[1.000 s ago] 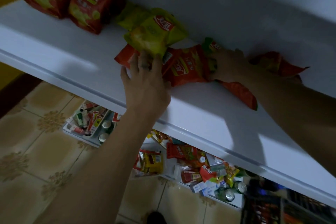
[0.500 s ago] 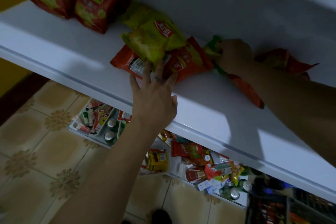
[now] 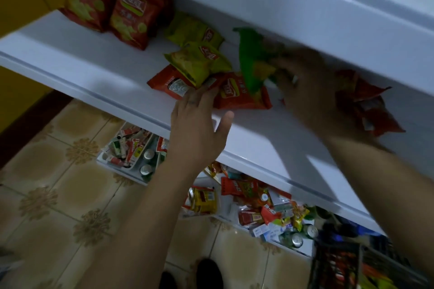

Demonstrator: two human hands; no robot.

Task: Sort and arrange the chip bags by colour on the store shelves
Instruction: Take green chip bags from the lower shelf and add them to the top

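A white shelf (image 3: 98, 63) carries chip bags. Two large red bags (image 3: 133, 14) stand at the back left. Two yellow bags (image 3: 199, 61) lie in the middle, partly on a flat red bag (image 3: 171, 83). Another red bag (image 3: 237, 96) lies just right of it. My left hand (image 3: 197, 122) reaches in with straight fingers, its tips at the edge of the flat red bag. My right hand (image 3: 307, 87) grips a green bag (image 3: 251, 63) and holds it lifted above the red bags; this hand is blurred. More red bags (image 3: 373, 105) lie at the right.
The shelf above (image 3: 305, 2) overhangs closely. Below, on the tiled floor (image 3: 47, 183), white trays (image 3: 131, 155) hold small packets and cans. A dark crate (image 3: 338, 265) stands at the lower right. Dark shoes (image 3: 209, 274) show at the bottom edge.
My right hand has lifted the green bag up off the pile. My left hand stays near the flat red bag, slightly drawn back. The view has shifted lower and closer.
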